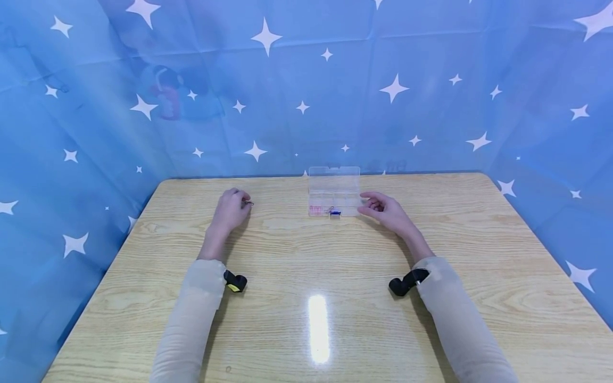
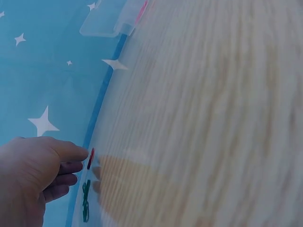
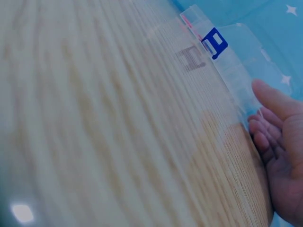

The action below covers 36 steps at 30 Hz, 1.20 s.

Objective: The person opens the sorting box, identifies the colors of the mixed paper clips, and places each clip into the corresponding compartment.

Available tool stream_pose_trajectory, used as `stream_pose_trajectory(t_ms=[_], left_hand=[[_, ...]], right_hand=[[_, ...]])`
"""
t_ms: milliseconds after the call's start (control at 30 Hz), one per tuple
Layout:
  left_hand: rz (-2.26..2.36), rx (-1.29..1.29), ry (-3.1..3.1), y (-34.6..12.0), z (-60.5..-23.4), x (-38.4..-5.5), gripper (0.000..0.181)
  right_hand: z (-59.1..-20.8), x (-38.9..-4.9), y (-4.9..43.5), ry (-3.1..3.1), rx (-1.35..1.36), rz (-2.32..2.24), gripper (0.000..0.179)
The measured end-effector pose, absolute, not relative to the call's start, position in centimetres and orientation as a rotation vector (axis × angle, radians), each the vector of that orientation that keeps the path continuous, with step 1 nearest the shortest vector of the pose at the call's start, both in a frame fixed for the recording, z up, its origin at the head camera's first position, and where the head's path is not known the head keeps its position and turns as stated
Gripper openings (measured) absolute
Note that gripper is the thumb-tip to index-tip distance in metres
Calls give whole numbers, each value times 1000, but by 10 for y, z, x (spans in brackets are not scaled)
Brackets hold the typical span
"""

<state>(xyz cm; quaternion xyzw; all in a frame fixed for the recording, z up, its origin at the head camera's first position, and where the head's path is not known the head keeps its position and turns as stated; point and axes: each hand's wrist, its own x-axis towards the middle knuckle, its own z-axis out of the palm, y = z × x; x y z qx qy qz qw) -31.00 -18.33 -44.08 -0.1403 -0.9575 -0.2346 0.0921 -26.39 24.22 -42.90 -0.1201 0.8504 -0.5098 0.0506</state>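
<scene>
My left hand [image 1: 231, 208] reaches low over the table's back left. In the left wrist view its fingertips are beside a thin red clip-like piece [image 2: 91, 159], with a green looped piece [image 2: 85, 201] close by; both are too small to name surely. A clear plastic compartment box [image 1: 334, 199] with its lid raised stands at the back centre. My right hand [image 1: 385, 213] holds the box's right end, thumb apart from the curled fingers. Pink pieces [image 1: 316, 209] show in the box's left compartment, and a blue latch [image 3: 215, 43] is on its front.
The wooden table [image 1: 287, 266] ends at the back against a blue curtain [image 1: 287, 122] with white stars. Black wrist cameras [image 1: 407, 282] sit at both sleeves. A bright light reflection lies on the tabletop near the front centre.
</scene>
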Motion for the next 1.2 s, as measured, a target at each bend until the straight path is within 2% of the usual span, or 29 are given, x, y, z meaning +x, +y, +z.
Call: stream_pose_trajectory(t_ms=[400, 1200], left_hand=[[-633, -400, -2868, -189, -442, -310, 12], [-871, -419, -2802, -173, -432, -301, 14]], right_hand=[[-429, -264, 242, 2608, -368, -1538, 52], [-429, -265, 242, 2607, -370, -1541, 52]])
